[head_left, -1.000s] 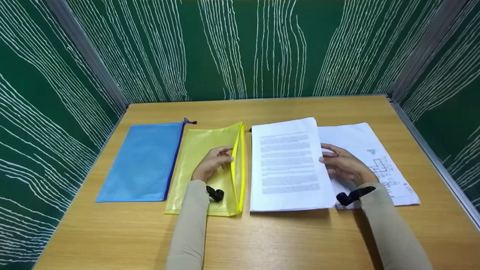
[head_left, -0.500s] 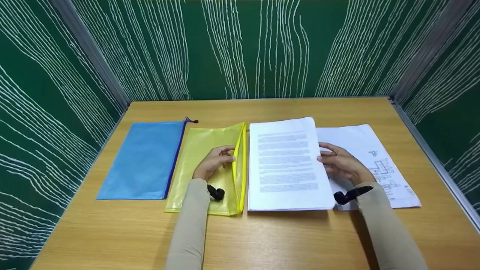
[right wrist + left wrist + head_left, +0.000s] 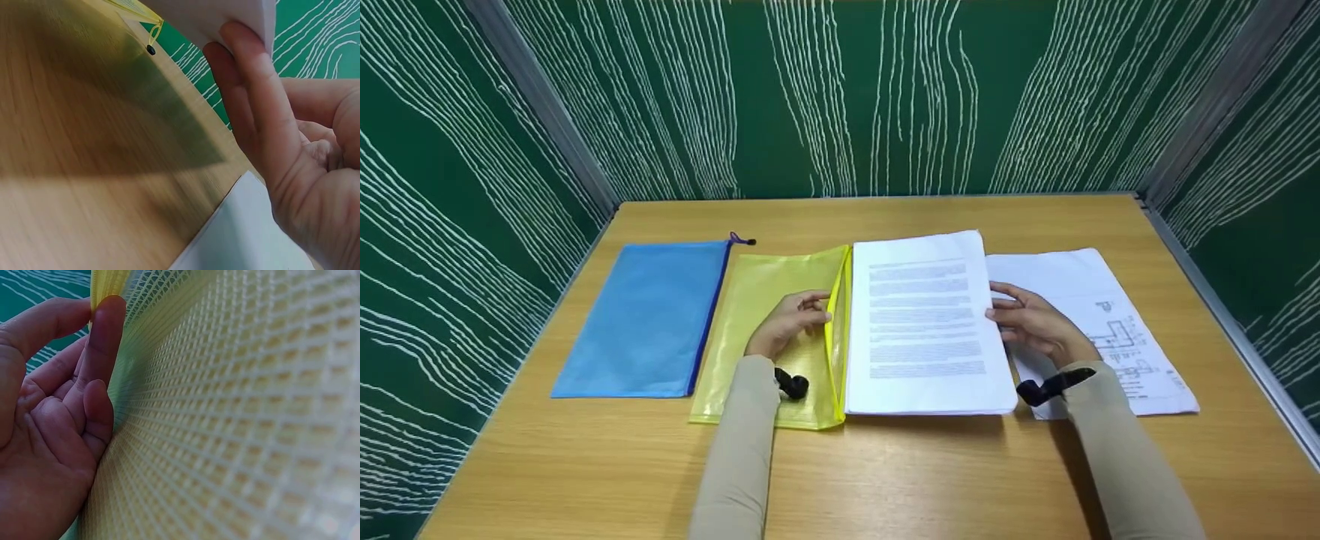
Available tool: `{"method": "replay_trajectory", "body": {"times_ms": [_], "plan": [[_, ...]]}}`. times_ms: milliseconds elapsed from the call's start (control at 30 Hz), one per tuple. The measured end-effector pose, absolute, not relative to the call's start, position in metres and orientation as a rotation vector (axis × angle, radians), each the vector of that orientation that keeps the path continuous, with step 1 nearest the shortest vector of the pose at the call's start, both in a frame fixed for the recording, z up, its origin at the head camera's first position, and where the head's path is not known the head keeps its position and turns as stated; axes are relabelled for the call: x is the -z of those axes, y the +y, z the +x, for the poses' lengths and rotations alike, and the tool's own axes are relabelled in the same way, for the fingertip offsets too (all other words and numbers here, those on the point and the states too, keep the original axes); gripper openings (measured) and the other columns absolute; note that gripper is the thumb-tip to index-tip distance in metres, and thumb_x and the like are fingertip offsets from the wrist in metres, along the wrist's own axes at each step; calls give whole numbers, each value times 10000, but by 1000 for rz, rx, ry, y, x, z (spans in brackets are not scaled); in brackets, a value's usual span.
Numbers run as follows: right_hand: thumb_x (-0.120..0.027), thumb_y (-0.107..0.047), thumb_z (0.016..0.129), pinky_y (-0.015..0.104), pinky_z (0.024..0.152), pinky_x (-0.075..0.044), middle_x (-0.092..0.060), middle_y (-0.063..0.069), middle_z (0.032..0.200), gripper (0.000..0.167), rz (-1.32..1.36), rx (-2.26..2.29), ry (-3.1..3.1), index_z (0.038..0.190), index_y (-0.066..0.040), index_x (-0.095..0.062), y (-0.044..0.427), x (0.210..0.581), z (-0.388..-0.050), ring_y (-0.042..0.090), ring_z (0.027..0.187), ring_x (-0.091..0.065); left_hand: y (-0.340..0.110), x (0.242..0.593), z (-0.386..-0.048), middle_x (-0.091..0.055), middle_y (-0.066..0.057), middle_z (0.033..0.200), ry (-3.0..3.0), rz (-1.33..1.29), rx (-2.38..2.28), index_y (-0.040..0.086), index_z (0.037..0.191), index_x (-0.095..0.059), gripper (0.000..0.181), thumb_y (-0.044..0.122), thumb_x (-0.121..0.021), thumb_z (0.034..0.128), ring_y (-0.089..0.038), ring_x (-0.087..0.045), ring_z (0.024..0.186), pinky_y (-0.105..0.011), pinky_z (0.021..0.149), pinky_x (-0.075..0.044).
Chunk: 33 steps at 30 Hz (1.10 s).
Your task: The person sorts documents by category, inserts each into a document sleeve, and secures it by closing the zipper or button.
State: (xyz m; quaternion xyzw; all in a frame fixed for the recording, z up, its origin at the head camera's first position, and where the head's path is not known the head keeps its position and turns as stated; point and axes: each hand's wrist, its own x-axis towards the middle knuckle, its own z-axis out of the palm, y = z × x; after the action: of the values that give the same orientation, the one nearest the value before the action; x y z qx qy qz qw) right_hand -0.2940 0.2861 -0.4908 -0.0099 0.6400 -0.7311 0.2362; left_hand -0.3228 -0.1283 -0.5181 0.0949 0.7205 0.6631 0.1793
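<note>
Yellow mesh pouch (image 3: 756, 294), gaping: left grip (image 3: 787, 326) | paper stack (image 3: 926, 322): right grip (image 3: 1041, 325)

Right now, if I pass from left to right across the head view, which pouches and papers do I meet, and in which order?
Blue pouch → yellow pouch → stack of printed pages → white paper with line drawings.

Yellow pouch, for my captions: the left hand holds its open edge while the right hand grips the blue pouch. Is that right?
Not quite: what the right hand grips is the text sheets, as the head view shows. The left hand does hold the open edge of the yellow pouch.
</note>
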Motion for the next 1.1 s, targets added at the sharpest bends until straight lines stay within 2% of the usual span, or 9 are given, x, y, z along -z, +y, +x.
{"method": "replay_trajectory", "body": {"times_ms": [467,667,867,1100], "plan": [[-609,-9,917,239,661,-583,-665,-40,1078,764,-33,1991,1739,1526,-63,-151,280,492,-294,139,864,-691,-128,518,-324,-575,-19,948,2083,270,-1813,68,1383,-504,559,123,-693,859,-135,-497,723,-250,636,-446],[-596,-8,925,242,644,-583,-675,-30,1055,709,-40,1983,1735,1503,-70,-191,278,493,-294,137,848,-691,-128,518,-323,-580,-11,965,2092,283,-1800,76,1384,-506,569,143,-701,854,-139,-504,756,-254,656,-452],[-603,-16,923,228,633,-580,-683,-32,1059,727,-26,1966,1742,1513,-67,-180,279,493,-294,138,841,-693,-128,518,-323,-584,-9,957,2101,286,-1796,88,1372,-525,556,146,-701,848,-134,-510,757,-251,657,-458],[-608,-8,916,253,677,-589,-681,-13,1052,735,-38,1945,1752,1512,-51,-180,279,494,-293,153,845,-701,-127,518,-324,-583,-11,940,2098,288,-1786,80,1369,-527,545,148,-700,857,-144,-505,731,-264,654,-451]]}}
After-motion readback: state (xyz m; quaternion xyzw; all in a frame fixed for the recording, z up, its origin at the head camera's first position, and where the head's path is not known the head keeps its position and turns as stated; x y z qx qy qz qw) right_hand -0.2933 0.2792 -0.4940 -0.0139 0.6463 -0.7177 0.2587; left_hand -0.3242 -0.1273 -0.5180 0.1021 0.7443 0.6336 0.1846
